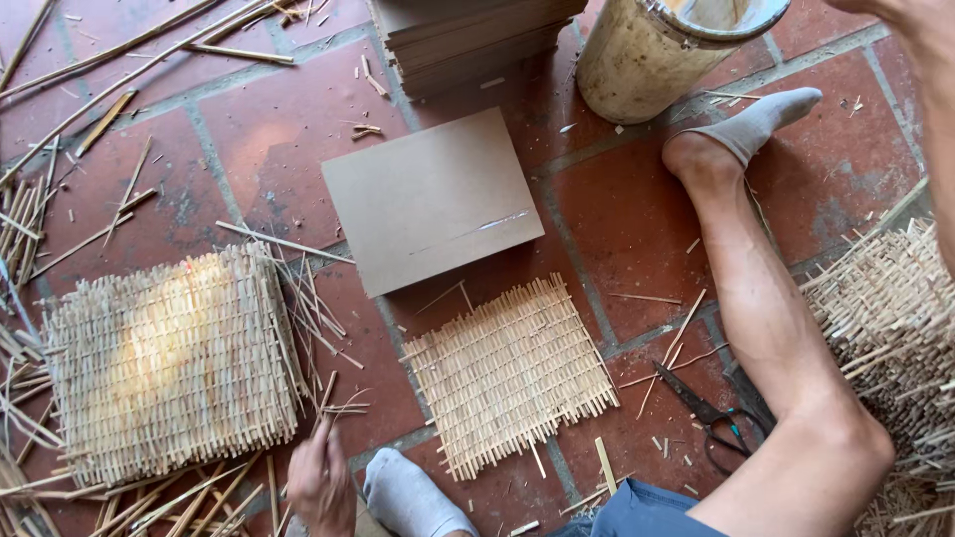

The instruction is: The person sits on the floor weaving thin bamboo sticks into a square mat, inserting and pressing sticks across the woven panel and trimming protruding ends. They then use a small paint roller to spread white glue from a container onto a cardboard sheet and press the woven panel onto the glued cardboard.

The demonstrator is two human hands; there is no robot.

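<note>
Near the bottom edge, on the red tile floor, the left hand pinches thin bamboo strips beside a stack of woven mats; the right hand is out of view. Such strips look light, springy and splintery, best gripped near their ends. A single woven mat lies just right, below a brown board

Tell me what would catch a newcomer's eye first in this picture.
Probably the small woven mat lying on the red floor tiles at centre, with a plain brown board just above it. At left sits a thick stack of similar mats, and the left hand holds thin strips beside it.
</note>
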